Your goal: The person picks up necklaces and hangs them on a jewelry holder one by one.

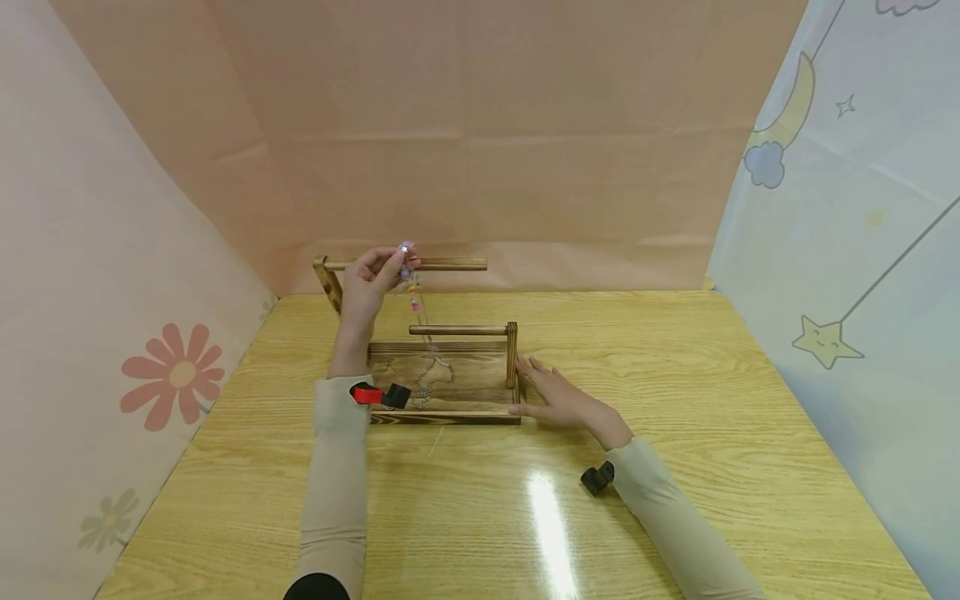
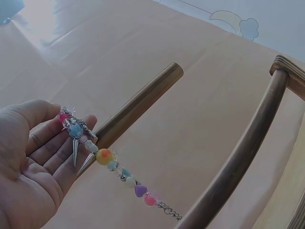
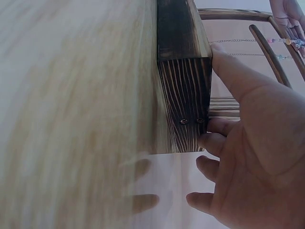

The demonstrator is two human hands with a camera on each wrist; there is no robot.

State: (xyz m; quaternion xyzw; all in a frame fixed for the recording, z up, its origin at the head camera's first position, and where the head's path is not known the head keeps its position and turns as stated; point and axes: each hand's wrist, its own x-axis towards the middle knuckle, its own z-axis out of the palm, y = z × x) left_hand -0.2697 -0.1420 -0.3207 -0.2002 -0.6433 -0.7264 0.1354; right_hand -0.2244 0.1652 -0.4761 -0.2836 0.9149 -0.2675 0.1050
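Note:
My left hand (image 1: 366,287) is raised at the far upper rod (image 1: 457,264) of a brown wooden jewelry stand (image 1: 480,379). Thumb and fingers pinch the upper end of a beaded chain necklace (image 2: 140,191) with colored beads and silver spikes. From there the necklace hangs past the nearer rod (image 1: 457,330), and its silver chain lies loosely in the stand's tray. At the stand's right end is my right hand (image 1: 558,398), fingers spread and mostly straight. In the right wrist view its thumb touches the tray's rim, with fingertips along the end wall (image 3: 186,100).
The stand sits on a wood-grain table (image 1: 637,358). A peach backdrop (image 1: 525,167) rises behind it, with printed side panels at left and right. A post (image 1: 512,354) stands upright near my right hand, and another post (image 1: 327,283) at the far left.

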